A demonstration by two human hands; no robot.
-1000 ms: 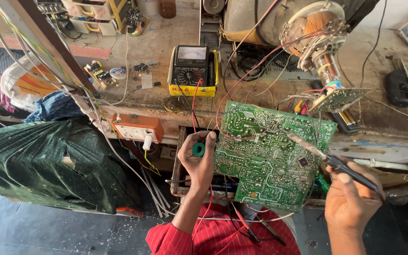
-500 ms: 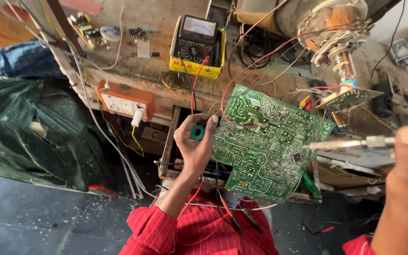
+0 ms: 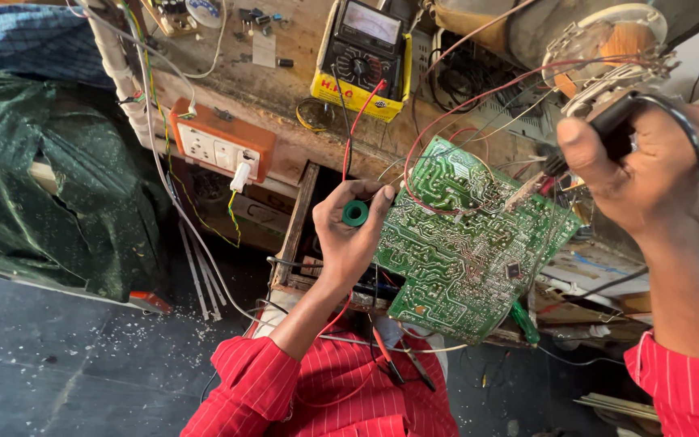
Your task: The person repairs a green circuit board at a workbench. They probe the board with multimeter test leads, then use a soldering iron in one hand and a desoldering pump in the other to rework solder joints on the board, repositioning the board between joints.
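My left hand [image 3: 348, 243] grips the left edge of a green circuit board [image 3: 463, 251], solder side up and tilted off the bench edge. A small green solder spool [image 3: 355, 213] is pinched between its thumb and fingers. My right hand [image 3: 649, 170] is raised close to the camera at the upper right, closed around the black handle of a soldering iron [image 3: 612, 133]. The iron's metal tip [image 3: 527, 190] points down-left, just above the board's upper right area. Red wires run from the board up to the bench.
A yellow-cased analog multimeter [image 3: 363, 57] lies on the wooden workbench [image 3: 285, 89] beyond the board. An orange socket box [image 3: 222, 139] hangs on the bench front. A copper motor winding [image 3: 608, 44] stands at the upper right, and dark green cloth [image 3: 50, 186] covers something at left.
My right hand has risen from the lower right to the upper right with the soldering iron, closer to the camera. My left hand keeps hold of the board and the spool.
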